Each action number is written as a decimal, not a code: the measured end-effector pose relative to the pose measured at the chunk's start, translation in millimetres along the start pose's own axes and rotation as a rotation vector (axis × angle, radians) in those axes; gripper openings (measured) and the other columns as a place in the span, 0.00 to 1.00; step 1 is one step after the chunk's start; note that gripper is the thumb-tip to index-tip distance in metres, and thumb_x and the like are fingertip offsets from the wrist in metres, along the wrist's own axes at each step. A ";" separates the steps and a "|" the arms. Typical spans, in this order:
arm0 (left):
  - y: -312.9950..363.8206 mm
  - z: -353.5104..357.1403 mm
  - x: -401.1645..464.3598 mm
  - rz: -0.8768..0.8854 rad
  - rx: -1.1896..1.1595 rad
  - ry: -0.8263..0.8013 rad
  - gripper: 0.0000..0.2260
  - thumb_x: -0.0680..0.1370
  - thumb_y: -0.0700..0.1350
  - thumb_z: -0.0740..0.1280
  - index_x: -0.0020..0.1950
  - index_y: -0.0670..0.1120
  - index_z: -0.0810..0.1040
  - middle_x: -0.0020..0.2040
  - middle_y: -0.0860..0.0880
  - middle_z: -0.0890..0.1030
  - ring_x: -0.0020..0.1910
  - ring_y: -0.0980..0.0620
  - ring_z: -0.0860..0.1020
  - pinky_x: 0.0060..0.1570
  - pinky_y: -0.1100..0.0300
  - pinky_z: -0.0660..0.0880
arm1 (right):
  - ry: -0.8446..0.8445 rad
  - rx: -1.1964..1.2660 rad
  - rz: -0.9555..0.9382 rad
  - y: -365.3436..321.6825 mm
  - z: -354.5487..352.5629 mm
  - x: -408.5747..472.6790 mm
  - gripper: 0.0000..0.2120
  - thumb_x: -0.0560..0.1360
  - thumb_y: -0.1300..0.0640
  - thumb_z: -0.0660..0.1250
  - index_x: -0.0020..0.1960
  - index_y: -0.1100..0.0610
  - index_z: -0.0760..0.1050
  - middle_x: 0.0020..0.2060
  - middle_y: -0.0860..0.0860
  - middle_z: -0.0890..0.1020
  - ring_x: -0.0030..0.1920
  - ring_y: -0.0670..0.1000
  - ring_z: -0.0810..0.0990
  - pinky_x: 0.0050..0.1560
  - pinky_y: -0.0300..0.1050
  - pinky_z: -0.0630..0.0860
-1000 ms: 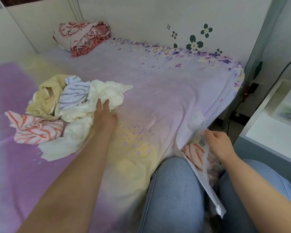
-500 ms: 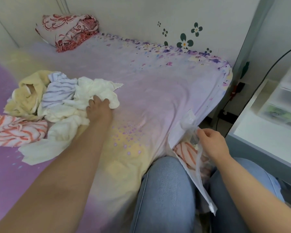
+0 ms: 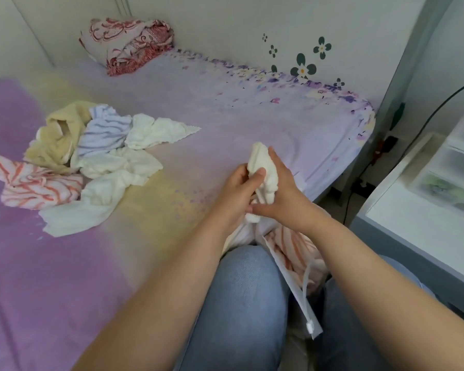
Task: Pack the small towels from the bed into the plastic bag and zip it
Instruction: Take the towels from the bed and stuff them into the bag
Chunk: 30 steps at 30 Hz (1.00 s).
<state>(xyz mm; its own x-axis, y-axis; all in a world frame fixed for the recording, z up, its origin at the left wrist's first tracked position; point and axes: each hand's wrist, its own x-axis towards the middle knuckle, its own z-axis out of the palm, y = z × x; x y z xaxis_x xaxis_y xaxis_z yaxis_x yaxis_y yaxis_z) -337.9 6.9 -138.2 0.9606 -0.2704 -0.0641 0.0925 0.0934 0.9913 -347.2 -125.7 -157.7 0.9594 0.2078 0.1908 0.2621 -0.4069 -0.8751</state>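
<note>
A cream towel (image 3: 263, 170) is bunched upright between both hands above the bed's near edge. My left hand (image 3: 239, 191) grips it from the left and my right hand (image 3: 281, 191) from the right. Just below them the clear plastic bag (image 3: 292, 266) hangs between my knees with an orange-striped towel inside; its white zip slider (image 3: 310, 327) is at the low end. On the bed (image 3: 225, 116) to the left lies a pile of towels (image 3: 97, 167): yellow, blue-striped, orange-striped (image 3: 38, 183) and several cream ones.
A red patterned pillow (image 3: 129, 42) lies at the bed's far corner by the wall. A white cabinet top (image 3: 413, 218) with translucent drawers (image 3: 456, 167) stands close on the right. A black cable (image 3: 423, 121) runs down beside it. My knees in jeans (image 3: 241, 303) press against the bed.
My left hand lifted a cream towel from the pile and carried it right to the bag. My right hand let go of the bag's edge and now also grips the towel.
</note>
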 end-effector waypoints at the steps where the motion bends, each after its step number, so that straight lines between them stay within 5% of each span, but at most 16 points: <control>1: -0.1 0.5 -2.5 -0.031 -0.045 -0.011 0.12 0.79 0.49 0.64 0.55 0.41 0.77 0.52 0.41 0.82 0.52 0.45 0.81 0.57 0.47 0.75 | 0.073 0.064 0.010 0.0 -2.0 3.6 0.40 0.69 0.60 0.75 0.75 0.60 0.58 0.64 0.58 0.71 0.64 0.47 0.72 0.61 0.31 0.69; 3: -0.5 -3.0 -5.8 -0.015 0.066 0.057 0.12 0.80 0.52 0.62 0.54 0.45 0.78 0.54 0.44 0.83 0.55 0.46 0.81 0.58 0.49 0.76 | 0.227 0.000 0.054 1.4 -9.6 9.3 0.19 0.72 0.57 0.66 0.62 0.60 0.71 0.48 0.56 0.79 0.45 0.50 0.79 0.42 0.38 0.75; 4: -2.3 -6.4 -7.0 0.019 0.231 0.136 0.10 0.81 0.53 0.61 0.52 0.49 0.78 0.52 0.48 0.82 0.53 0.48 0.81 0.57 0.50 0.77 | 0.294 -0.053 0.083 6.6 -16.1 12.5 0.17 0.71 0.52 0.62 0.57 0.57 0.72 0.45 0.52 0.80 0.42 0.48 0.79 0.40 0.41 0.72; 7: -13.7 -12.7 -12.6 -0.043 0.922 0.225 0.14 0.79 0.58 0.59 0.56 0.50 0.72 0.52 0.50 0.79 0.52 0.47 0.78 0.52 0.52 0.75 | 0.420 0.013 0.081 19.7 -37.2 19.0 0.10 0.70 0.55 0.59 0.52 0.52 0.69 0.46 0.47 0.75 0.42 0.42 0.74 0.43 0.43 0.73; 10: -44.1 -1.2 -15.6 -0.299 1.358 -0.048 0.31 0.74 0.68 0.55 0.66 0.47 0.70 0.63 0.45 0.77 0.59 0.42 0.76 0.56 0.51 0.74 | 0.394 -0.065 0.077 18.5 -35.2 0.8 0.21 0.71 0.57 0.66 0.63 0.50 0.69 0.54 0.49 0.72 0.51 0.45 0.71 0.50 0.44 0.76; 12: -64.6 7.3 -17.9 -0.361 1.470 -0.203 0.27 0.74 0.65 0.55 0.65 0.49 0.73 0.61 0.47 0.79 0.56 0.45 0.78 0.54 0.52 0.75 | 0.247 -0.162 0.130 18.2 -25.5 -22.7 0.32 0.72 0.54 0.72 0.72 0.49 0.62 0.60 0.51 0.65 0.52 0.44 0.66 0.51 0.35 0.70; 14: -72.2 11.4 -20.8 -0.365 1.406 -0.240 0.16 0.74 0.55 0.59 0.53 0.48 0.79 0.47 0.50 0.83 0.46 0.48 0.82 0.46 0.54 0.78 | 0.057 -0.264 0.249 18.0 -19.6 -46.7 0.35 0.72 0.43 0.70 0.74 0.46 0.57 0.65 0.55 0.61 0.57 0.52 0.69 0.59 0.42 0.70; 16: -72.1 8.0 -22.9 -0.353 1.258 -0.180 0.13 0.74 0.53 0.59 0.42 0.46 0.79 0.37 0.50 0.83 0.38 0.49 0.82 0.43 0.55 0.79 | -0.293 -0.664 0.350 18.4 -21.2 -61.4 0.30 0.78 0.37 0.55 0.76 0.45 0.55 0.73 0.58 0.58 0.69 0.61 0.65 0.69 0.54 0.64; 19: -72.1 -4.1 -23.6 -0.329 1.132 -0.067 0.15 0.77 0.50 0.55 0.36 0.45 0.75 0.37 0.47 0.83 0.41 0.45 0.81 0.49 0.54 0.78 | -0.708 -0.909 0.498 10.9 -26.8 -78.4 0.24 0.81 0.40 0.47 0.69 0.48 0.70 0.70 0.55 0.70 0.67 0.58 0.70 0.65 0.53 0.67; 21: -76.1 -9.3 -25.4 -0.307 1.081 -0.028 0.18 0.76 0.53 0.53 0.38 0.44 0.76 0.36 0.45 0.84 0.40 0.44 0.82 0.50 0.51 0.78 | -0.540 -0.858 0.491 5.2 -28.0 -89.3 0.16 0.81 0.44 0.53 0.48 0.47 0.77 0.56 0.53 0.79 0.54 0.54 0.77 0.51 0.48 0.72; 22: -77.0 -10.0 -27.3 -0.283 1.079 -0.019 0.21 0.76 0.56 0.52 0.39 0.43 0.77 0.37 0.44 0.84 0.40 0.43 0.82 0.50 0.50 0.78 | -0.249 -0.888 0.363 6.1 -28.6 -91.8 0.13 0.80 0.46 0.56 0.45 0.47 0.77 0.53 0.53 0.79 0.52 0.54 0.77 0.48 0.48 0.72; 24: -77.1 -9.4 -32.1 -0.245 1.104 -0.007 0.24 0.78 0.58 0.51 0.40 0.43 0.77 0.39 0.44 0.84 0.41 0.42 0.81 0.50 0.49 0.78 | 0.297 -1.040 0.187 9.9 -31.4 -95.8 0.15 0.76 0.48 0.62 0.60 0.51 0.76 0.62 0.56 0.74 0.60 0.60 0.73 0.55 0.55 0.70; 25: -76.2 -9.2 -33.7 -0.237 1.107 0.002 0.24 0.79 0.59 0.51 0.41 0.43 0.78 0.39 0.44 0.83 0.41 0.42 0.81 0.50 0.49 0.78 | 0.396 -1.075 0.252 11.4 -35.2 -97.4 0.25 0.75 0.46 0.64 0.69 0.53 0.69 0.69 0.58 0.67 0.65 0.63 0.68 0.59 0.58 0.68; 27: -74.2 -9.4 -36.8 -0.220 1.122 0.015 0.25 0.80 0.57 0.50 0.41 0.42 0.78 0.39 0.43 0.83 0.41 0.42 0.81 0.51 0.49 0.77 | 0.274 -0.986 0.626 16.7 -49.4 -98.9 0.36 0.75 0.45 0.62 0.77 0.54 0.51 0.75 0.58 0.57 0.66 0.65 0.68 0.56 0.57 0.69; 28: -72.4 -9.3 -38.4 -0.209 1.141 0.021 0.25 0.81 0.56 0.49 0.41 0.42 0.77 0.39 0.44 0.83 0.41 0.43 0.81 0.51 0.50 0.77 | 0.196 -0.940 0.779 22.4 -55.1 -97.7 0.35 0.77 0.49 0.61 0.78 0.55 0.49 0.72 0.59 0.61 0.61 0.64 0.72 0.51 0.54 0.71; 30: -67.3 -8.2 -42.5 -0.191 1.128 0.019 0.24 0.81 0.52 0.48 0.36 0.42 0.76 0.34 0.45 0.82 0.37 0.45 0.79 0.50 0.52 0.76 | 0.107 -0.945 0.859 29.7 -60.5 -94.3 0.20 0.78 0.59 0.59 0.69 0.59 0.65 0.54 0.58 0.77 0.47 0.59 0.78 0.42 0.48 0.72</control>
<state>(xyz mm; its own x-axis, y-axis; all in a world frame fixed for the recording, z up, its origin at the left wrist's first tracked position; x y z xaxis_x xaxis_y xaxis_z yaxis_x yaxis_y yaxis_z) -382.8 20.0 -203.1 0.9608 -0.1726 -0.2171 -0.0414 -0.8632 0.5031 -423.5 -211.2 -174.8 0.8487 -0.4886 -0.2025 -0.5127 -0.8540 -0.0886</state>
